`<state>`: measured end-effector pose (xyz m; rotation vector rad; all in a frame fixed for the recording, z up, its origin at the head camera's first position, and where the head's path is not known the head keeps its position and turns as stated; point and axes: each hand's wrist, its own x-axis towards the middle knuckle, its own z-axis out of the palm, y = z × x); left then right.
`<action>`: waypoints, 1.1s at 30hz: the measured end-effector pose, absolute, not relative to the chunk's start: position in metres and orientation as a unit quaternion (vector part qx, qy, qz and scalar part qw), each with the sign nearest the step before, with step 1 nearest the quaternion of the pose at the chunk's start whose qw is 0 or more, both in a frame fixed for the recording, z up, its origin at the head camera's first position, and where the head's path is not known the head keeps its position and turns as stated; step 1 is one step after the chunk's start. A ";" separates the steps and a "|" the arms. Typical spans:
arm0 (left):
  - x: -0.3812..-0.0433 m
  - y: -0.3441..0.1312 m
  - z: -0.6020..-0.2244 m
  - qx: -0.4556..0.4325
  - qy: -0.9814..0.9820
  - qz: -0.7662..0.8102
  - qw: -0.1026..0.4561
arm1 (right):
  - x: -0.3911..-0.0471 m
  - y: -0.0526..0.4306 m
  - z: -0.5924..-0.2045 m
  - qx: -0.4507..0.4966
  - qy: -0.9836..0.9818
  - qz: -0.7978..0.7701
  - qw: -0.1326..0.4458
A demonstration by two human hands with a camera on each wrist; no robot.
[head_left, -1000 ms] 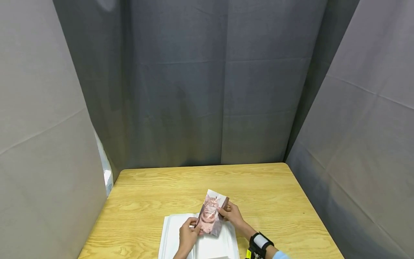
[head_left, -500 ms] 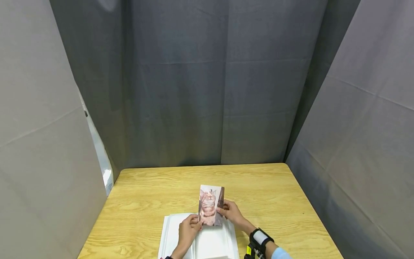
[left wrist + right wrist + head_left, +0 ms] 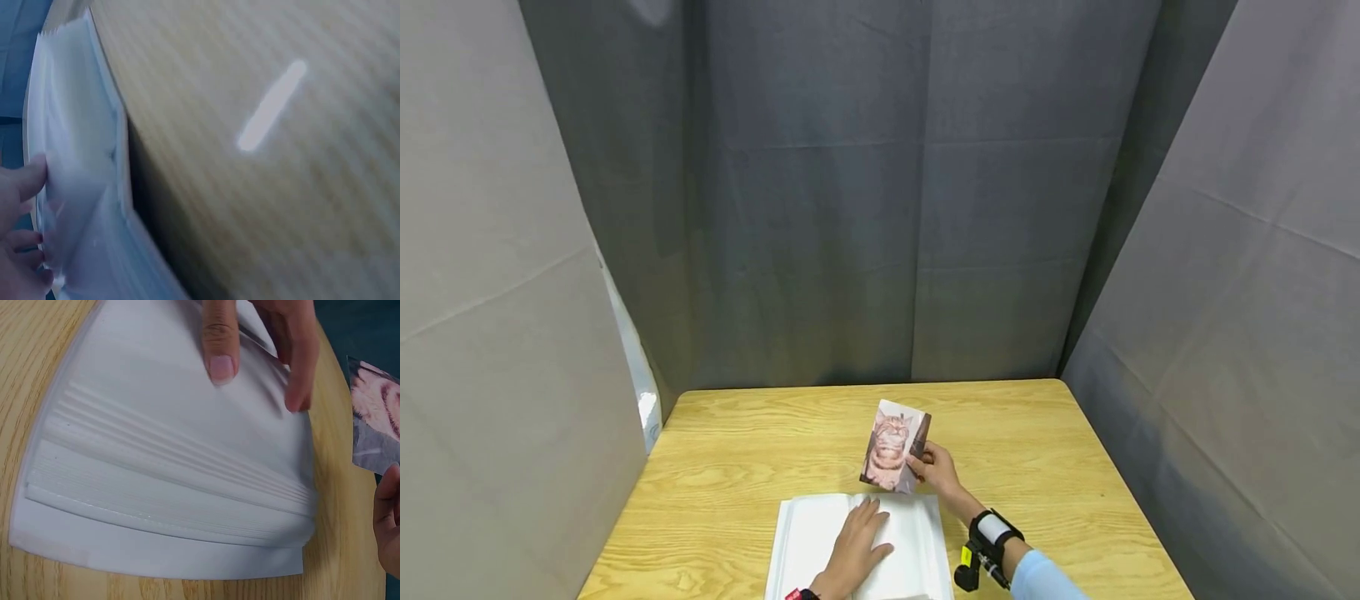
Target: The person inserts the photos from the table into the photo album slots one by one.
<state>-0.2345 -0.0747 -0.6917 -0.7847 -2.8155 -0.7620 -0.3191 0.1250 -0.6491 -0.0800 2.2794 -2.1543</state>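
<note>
My right hand (image 3: 937,468) pinches a cat photo (image 3: 889,447) by its right edge. It holds the print tilted, past the far edge of an open photo album (image 3: 808,521). The picture shows a striped, pinkish cat against a pale and dark background. My left hand (image 3: 852,546) lies across the album's middle, its fingers pointing away from me and loosely spread. White stepped pages of the album (image 3: 169,481) show in the right wrist view, with the left thumb over them and the cat photo (image 3: 377,419) at the right edge. The left wrist view catches the album's shiny page sleeves (image 3: 75,137) from the side.
The album lies on a wood-grain table (image 3: 730,450) at its near side. A grey curtain (image 3: 820,208) hangs behind the table. Pale cloth panels (image 3: 497,333) close in the left and right sides. A black wrist strap (image 3: 996,533) with a small device circles the right forearm.
The left hand has let go of the photo and moved down onto the album pages. The right hand alone has carried the photo farther away, first straightening it, then tilting it again.
</note>
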 end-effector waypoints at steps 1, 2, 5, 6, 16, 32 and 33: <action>-0.237 -0.075 -0.692 -0.270 -0.931 -0.238 0.058 | -0.320 0.124 -0.651 -0.028 0.731 -0.682 0.001; -0.240 -0.076 -0.693 -0.280 -0.931 -0.225 0.057 | -0.320 0.123 -0.653 -0.029 0.733 -0.680 0.000; -0.244 -0.078 -0.693 -0.303 -0.932 -0.192 0.055 | -0.321 0.121 -0.656 -0.031 0.736 -0.676 0.001; -0.245 -0.078 -0.694 -0.308 -0.932 -0.183 0.056 | -0.320 0.121 -0.656 -0.028 0.735 -0.677 0.005; -0.239 -0.079 -0.698 -0.332 -0.920 -0.174 0.117 | -0.318 0.114 -0.642 -0.006 0.717 -0.696 0.030; -0.235 -0.078 -0.696 -0.332 -0.918 -0.177 0.129 | -0.320 0.115 -0.679 0.023 0.765 -0.644 0.005; -0.235 -0.079 -0.696 -0.332 -0.918 -0.175 0.129 | -0.319 0.115 -0.680 0.020 0.771 -0.637 0.004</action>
